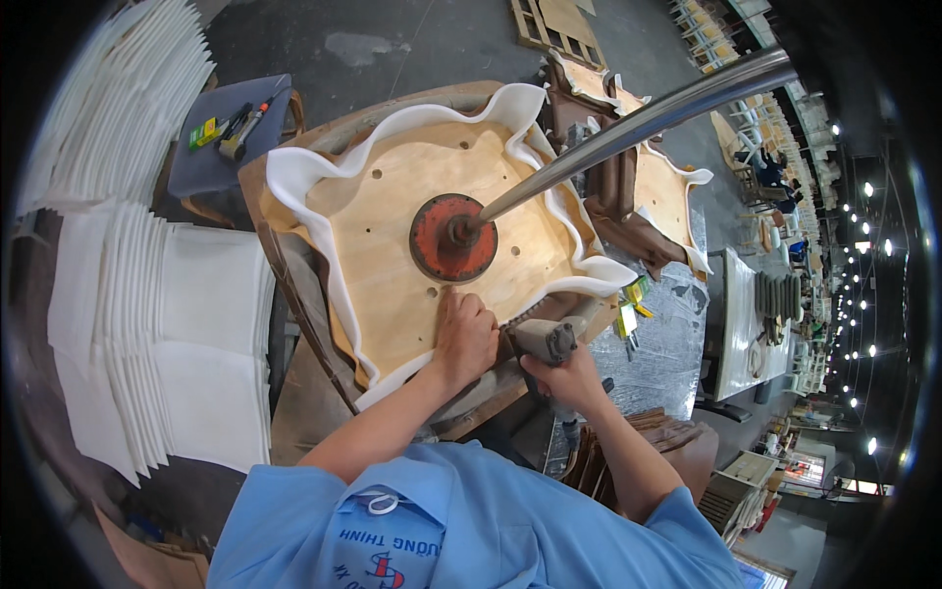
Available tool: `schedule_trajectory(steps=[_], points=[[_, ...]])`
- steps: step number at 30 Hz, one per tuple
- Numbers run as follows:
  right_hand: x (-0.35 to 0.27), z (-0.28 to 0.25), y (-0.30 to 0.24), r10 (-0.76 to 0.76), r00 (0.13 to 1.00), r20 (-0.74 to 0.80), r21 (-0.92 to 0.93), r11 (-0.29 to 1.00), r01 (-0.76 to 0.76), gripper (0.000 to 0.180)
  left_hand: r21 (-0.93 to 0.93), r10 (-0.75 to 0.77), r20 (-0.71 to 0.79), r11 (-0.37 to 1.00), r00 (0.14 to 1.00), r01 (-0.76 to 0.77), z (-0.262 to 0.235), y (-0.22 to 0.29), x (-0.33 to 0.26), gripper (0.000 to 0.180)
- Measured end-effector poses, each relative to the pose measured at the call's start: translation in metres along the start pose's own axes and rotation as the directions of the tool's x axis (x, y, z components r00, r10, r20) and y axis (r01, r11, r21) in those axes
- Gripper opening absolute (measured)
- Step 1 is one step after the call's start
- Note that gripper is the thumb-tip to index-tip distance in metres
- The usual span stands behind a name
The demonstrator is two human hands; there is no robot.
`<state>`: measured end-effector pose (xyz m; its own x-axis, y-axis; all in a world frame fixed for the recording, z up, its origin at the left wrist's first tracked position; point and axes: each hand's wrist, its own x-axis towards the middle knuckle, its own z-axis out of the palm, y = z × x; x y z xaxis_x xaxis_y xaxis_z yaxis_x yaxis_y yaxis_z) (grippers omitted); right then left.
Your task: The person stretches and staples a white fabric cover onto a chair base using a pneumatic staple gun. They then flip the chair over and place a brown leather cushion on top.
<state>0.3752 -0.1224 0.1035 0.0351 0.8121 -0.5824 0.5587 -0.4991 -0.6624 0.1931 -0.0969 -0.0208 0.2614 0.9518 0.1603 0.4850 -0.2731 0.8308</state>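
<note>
A plywood seat panel point(363, 245) lies face up in front of me, with wavy white foam padding point(324, 177) standing up around its edge. Brown covering material point(285, 265) shows outside the foam. A metal rod point(628, 133) slants down to a round red disc point(432, 236), which sits on the middle of the panel. My left hand point(466, 339) rests at the panel's near edge, fingers curled; whatever they pinch is hidden. My right hand point(569, 381) grips a grey staple gun point(546, 340), its nose by the near right edge of the panel.
Stacks of white foam sheets point(211, 344) stand at the left. A blue-grey padded seat point(221, 137) holds tools and a small box. More padded panels point(662, 191) lie on the right over a plastic-wrapped table point(667, 334). Folded brown pieces point(648, 447) lie near my right elbow.
</note>
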Motion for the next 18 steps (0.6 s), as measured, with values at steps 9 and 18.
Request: schedule_trajectory(steps=[9,18], points=[[0.0,0.005,0.001,0.025,0.999,0.027,0.011,1.0,-0.025,0.031,-0.044,0.003,-0.049,0.999,0.999,-0.005,0.013,-0.001,-0.005,0.006],[0.012,0.001,0.005,-0.079,0.997,0.022,-0.114,0.99,0.081,0.038,-0.11,0.008,-0.09,0.994,0.996,-0.018,0.004,-0.008,-0.007,0.007]])
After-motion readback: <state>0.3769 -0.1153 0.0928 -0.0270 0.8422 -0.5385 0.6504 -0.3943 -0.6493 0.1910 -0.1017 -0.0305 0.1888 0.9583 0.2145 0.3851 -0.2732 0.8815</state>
